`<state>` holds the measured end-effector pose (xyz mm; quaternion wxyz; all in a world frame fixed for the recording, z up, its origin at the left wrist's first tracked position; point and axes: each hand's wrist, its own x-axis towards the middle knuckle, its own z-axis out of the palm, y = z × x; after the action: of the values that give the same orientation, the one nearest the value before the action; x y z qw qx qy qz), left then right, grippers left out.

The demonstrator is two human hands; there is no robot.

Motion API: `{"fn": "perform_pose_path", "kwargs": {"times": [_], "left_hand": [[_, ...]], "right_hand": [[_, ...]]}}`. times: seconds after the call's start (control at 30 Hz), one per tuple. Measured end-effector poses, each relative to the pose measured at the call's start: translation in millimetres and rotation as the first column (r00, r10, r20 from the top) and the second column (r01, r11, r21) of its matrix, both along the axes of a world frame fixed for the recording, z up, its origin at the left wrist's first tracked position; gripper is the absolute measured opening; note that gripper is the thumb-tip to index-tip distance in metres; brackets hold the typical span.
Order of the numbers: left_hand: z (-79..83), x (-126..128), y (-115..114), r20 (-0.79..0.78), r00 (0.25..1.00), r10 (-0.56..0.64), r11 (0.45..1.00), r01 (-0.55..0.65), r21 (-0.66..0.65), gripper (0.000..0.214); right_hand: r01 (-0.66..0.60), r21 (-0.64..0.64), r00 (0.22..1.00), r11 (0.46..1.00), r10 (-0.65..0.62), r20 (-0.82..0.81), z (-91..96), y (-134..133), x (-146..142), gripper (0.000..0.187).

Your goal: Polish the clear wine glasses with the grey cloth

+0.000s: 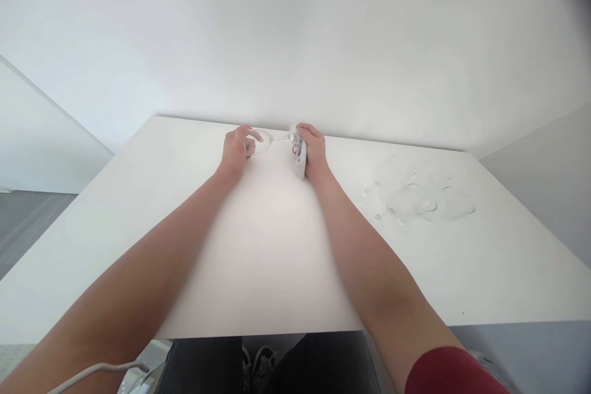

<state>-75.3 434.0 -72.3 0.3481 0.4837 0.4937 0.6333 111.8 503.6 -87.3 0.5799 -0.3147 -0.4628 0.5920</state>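
A clear stemmed wine glass [265, 140] is held sideways near the far edge of the white table, its bowl to the left and its foot to the right. Around the bowl, the fingers of my left hand [237, 146] are closed. My right hand [314, 149] is wrapped round a pale grey cloth [300, 161] at the foot end of the glass. Part of the cloth hangs below my fingers. Fingers and cloth partly cover the foot, and how firmly they press on it is hard to see.
Clear, shiny shapes [420, 200] lie on the right of the table [268, 271]; I cannot tell whether they are spilled water or transparent objects. A white wall [295, 31] rises behind the far edge. A white cable [99, 369] crosses my left forearm at lower left.
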Motion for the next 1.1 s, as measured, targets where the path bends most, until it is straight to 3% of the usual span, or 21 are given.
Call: {"fn": "perform_pose_path", "kwargs": {"times": [0.67, 0.9, 0.97, 1.1], "left_hand": [[-2.5, -3.0, 2.3, 0.012, 0.999, 0.053, 0.998, -0.053, -0.021, 0.053], [-7.5, -6.8, 8.4, 0.034, 0.992, 0.123, 0.992, -0.122, -0.029, 0.058], [-7.9, -7.5, 9.4, 0.049, 0.991, 0.126, 0.992, -0.125, -0.034, 0.057], [-5.3, -6.0, 8.0, 0.061, 0.985, 0.161, 0.986, -0.158, -0.052, 0.055]], "right_hand": [[-0.023, 0.016, 1.0, 1.0, 0.023, 0.004, 2.4, -3.6, -1.5, 0.025], [0.055, 0.048, 0.998, 0.997, -0.056, 0.026, 0.8, -2.1, -1.4, 0.024], [0.098, 0.087, 0.993, 0.991, -0.104, 0.057, 2.4, -5.3, -2.1, 0.023], [0.086, 0.3, 0.97, 0.95, -0.148, 0.191, 8.2, -17.7, -6.3, 0.013]]}}
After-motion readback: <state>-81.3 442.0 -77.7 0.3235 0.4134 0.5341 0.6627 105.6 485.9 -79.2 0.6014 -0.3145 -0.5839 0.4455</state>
